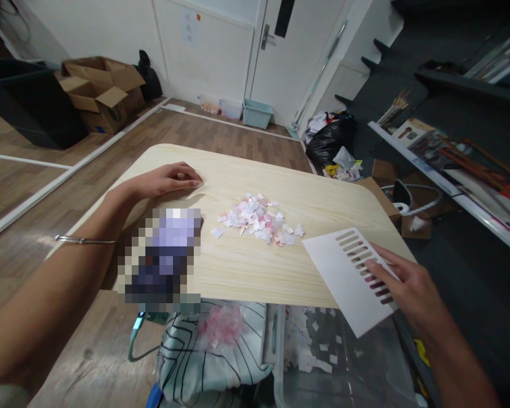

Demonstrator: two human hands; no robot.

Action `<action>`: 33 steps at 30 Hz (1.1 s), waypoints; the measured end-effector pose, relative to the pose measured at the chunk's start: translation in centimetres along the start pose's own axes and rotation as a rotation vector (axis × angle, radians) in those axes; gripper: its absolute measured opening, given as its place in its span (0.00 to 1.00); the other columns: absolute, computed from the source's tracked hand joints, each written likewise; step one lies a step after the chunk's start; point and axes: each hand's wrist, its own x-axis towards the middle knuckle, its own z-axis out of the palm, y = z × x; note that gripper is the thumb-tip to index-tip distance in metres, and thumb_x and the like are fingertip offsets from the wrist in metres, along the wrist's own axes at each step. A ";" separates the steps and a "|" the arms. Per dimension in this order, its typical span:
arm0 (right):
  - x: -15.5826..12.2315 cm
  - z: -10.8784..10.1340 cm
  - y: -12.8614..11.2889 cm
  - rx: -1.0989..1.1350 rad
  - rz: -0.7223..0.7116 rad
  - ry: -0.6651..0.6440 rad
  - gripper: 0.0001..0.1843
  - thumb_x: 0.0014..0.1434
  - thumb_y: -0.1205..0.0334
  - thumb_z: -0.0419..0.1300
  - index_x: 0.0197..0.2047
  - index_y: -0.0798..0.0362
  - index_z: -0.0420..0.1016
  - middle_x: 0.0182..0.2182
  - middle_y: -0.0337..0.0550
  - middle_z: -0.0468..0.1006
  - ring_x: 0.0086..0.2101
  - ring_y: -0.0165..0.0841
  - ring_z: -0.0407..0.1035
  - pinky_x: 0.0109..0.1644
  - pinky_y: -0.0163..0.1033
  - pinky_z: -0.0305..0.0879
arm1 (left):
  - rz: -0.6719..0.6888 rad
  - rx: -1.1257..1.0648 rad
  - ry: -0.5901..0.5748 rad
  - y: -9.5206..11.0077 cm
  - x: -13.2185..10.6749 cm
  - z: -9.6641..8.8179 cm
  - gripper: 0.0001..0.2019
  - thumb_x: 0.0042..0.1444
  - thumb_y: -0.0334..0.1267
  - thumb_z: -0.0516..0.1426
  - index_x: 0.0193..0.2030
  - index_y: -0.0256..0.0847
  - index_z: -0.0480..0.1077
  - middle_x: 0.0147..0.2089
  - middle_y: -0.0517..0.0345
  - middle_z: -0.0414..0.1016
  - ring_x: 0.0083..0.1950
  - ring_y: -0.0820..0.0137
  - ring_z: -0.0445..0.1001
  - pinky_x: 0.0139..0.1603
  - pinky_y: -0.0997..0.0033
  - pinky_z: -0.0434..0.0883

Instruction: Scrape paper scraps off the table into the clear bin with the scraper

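- Left hand (170, 180) lies flat, palm down on the pale wooden table (246, 272), holding nothing.
- Right hand (408, 289) pinches the white slotted card (344, 272) at the table's near corner.
- Between the hands: heap of pink-white paper scraps (259, 220).
- Below the right hand, a clear plastic bin (323, 362) holds more scraps.

**Soft indoor light, wide-angle warp**

The room is evenly lit from overhead, a little dim and cool. The pale table (238, 170) looks brightest, and the left hand (170, 180) drops a faint shadow on it. The right side sinks into darkness. Edges bow outward, the near forearms are soft, and one patch is pixelated.
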 end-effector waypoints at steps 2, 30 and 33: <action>-1.7 0.7 0.5 0.002 -0.004 -0.005 0.43 0.59 0.37 0.86 0.70 0.54 0.98 0.36 0.51 0.98 0.29 0.49 0.91 0.26 0.43 0.82 | -0.002 0.001 0.001 0.0 0.0 0.0 0.39 0.69 0.81 0.71 0.61 0.45 0.97 0.68 0.37 0.92 0.70 0.42 0.87 0.78 0.41 0.83; -5.8 4.6 -0.6 -0.021 -0.069 -0.123 0.37 0.64 0.31 0.82 0.65 0.48 1.02 0.50 0.56 1.01 0.41 0.54 0.96 0.33 0.45 0.89 | 0.009 -0.017 0.026 -0.3 -0.1 0.1 0.38 0.67 0.80 0.72 0.59 0.46 0.97 0.67 0.38 0.92 0.67 0.45 0.87 0.78 0.43 0.83; -6.6 4.5 -0.9 0.013 -0.030 -0.142 0.39 0.66 0.30 0.82 0.68 0.49 1.01 0.47 0.56 1.01 0.39 0.53 0.95 0.32 0.45 0.88 | -0.002 -0.014 0.034 -0.5 -0.1 0.1 0.38 0.68 0.79 0.71 0.60 0.46 0.97 0.67 0.37 0.92 0.67 0.44 0.86 0.77 0.43 0.83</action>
